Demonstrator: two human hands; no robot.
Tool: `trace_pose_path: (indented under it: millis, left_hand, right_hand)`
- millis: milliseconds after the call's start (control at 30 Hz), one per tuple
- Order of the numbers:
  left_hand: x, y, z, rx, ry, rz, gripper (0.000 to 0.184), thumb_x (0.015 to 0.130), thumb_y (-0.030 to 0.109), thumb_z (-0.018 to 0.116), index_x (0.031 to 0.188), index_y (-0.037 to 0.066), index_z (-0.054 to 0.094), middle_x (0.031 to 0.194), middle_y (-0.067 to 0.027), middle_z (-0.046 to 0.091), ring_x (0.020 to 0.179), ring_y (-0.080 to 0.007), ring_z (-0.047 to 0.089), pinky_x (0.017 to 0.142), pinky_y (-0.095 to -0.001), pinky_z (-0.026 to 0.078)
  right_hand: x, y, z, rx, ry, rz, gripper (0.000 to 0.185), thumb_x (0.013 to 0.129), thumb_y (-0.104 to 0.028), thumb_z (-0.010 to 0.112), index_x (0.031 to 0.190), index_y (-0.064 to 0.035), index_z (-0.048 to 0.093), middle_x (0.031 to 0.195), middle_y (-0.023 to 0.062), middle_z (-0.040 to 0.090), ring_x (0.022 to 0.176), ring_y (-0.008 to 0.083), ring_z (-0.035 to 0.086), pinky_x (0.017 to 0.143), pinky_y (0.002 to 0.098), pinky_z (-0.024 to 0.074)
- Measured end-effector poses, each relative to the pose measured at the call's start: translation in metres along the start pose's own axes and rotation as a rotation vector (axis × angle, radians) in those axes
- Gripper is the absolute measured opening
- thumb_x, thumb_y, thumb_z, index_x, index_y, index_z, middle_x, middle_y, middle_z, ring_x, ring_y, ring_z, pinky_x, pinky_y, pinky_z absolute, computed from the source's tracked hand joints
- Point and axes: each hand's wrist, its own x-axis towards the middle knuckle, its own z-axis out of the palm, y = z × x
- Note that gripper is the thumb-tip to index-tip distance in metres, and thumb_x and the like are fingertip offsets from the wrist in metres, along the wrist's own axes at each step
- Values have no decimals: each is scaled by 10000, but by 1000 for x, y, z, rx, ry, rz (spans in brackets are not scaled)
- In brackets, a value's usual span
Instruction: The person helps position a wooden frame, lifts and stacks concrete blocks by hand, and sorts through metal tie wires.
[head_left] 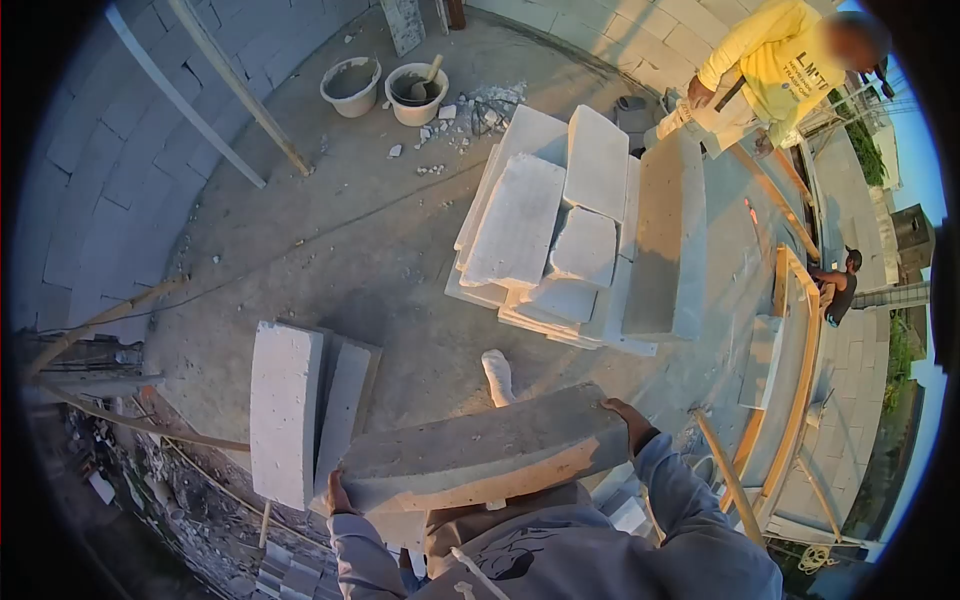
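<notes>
A long grey block lies crosswise in front of my body, held at both ends. My left hand grips its left end, with the fingers at the edge. Around the right end, near the upper corner, my right hand is closed. Just left of the held block, two pale blocks lean together, the whiter one outermost. Beyond it stands a stack of white blocks, with a long block at the stack's right side.
Two buckets and rubble are at the back. A person in yellow stands at the upper right; another person crouches farther right. Wooden frames line the right, and a drop with debris lies lower left.
</notes>
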Motion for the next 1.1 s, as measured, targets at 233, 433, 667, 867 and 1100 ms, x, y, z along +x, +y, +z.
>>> trace_pose_path:
  millis: [233, 433, 667, 867, 1100]
  left_hand:
    - [-65, 209, 232, 398, -124, 415, 568, 584, 381, 657, 950, -46, 577, 932, -110, 565, 786, -211, 541, 717, -321, 441]
    - [-35, 326, 481, 928, -446, 657, 378, 676, 378, 606, 879, 59, 616, 800, -73, 610, 719, -182, 568, 696, -317, 432]
    - [-176, 337, 798, 1542, -646, 1391, 279, 784, 415, 458, 1018, 300, 558, 997, -214, 552, 971, -352, 511, 835, -373, 388]
    - [-286, 292, 977, 1671, -730, 1534, 640, 680, 626, 448, 1121, 167, 513, 1179, -255, 438, 1115, -367, 402, 926, -359, 312]
    - [-340, 210, 1065, 1618, -752, 1635, 857, 716, 691, 345, 1176, -25, 443, 1203, -249, 423, 1167, -344, 361, 966, -367, 271]
  right_hand:
    - [-11, 2, -40, 547, 40, -42, 425, 747, -350, 530, 1037, -39, 516, 956, 109, 587, 835, 247, 580, 773, 352, 457]
    - [1, 6, -13, 1064, 61, 0, 477, 760, -371, 500, 1104, -42, 477, 1023, 133, 564, 916, 276, 554, 848, 373, 421]
    - [41, -54, 33, 1554, -8, -204, 501, 800, -402, 442, 1171, -65, 429, 1104, 137, 522, 1002, 299, 510, 888, 423, 390]
    - [86, -124, 38, 1740, 77, -508, 524, 832, -459, 369, 1189, -80, 420, 1155, 116, 500, 1028, 298, 498, 892, 430, 385]
    - [126, -152, 34, 1888, 200, -655, 596, 865, -527, 233, 1217, -76, 399, 1225, 116, 449, 1090, 306, 450, 924, 447, 345]
